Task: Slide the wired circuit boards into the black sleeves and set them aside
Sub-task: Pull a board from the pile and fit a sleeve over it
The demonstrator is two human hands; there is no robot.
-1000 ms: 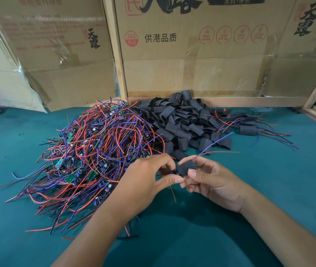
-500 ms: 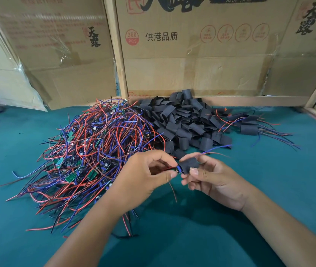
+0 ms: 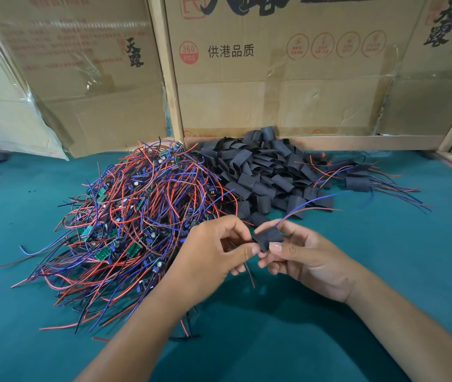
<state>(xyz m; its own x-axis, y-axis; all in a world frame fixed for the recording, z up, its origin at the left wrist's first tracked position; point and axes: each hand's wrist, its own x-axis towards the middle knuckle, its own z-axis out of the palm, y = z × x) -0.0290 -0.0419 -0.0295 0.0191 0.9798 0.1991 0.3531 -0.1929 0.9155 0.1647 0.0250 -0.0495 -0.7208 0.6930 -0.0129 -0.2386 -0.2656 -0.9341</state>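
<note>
Both hands are pinching 1 black sleeve (image 3: 269, 239) above the tabletop (image 3: 385, 257), left hand (image 3: 213, 255) at its 9 o'clock, right hand (image 3: 299, 257) at 3; feeding the board in straight should be keeping wires from snagging.

Two bare forearms and hands, nothing worn

The left hand (image 3: 213, 252) and right hand (image 3: 305, 260) are showing no gloves, rings, watch or sleeves; fingernails are looking short and plain, and both forearms are running bare to the frame's bottom edge.
</note>
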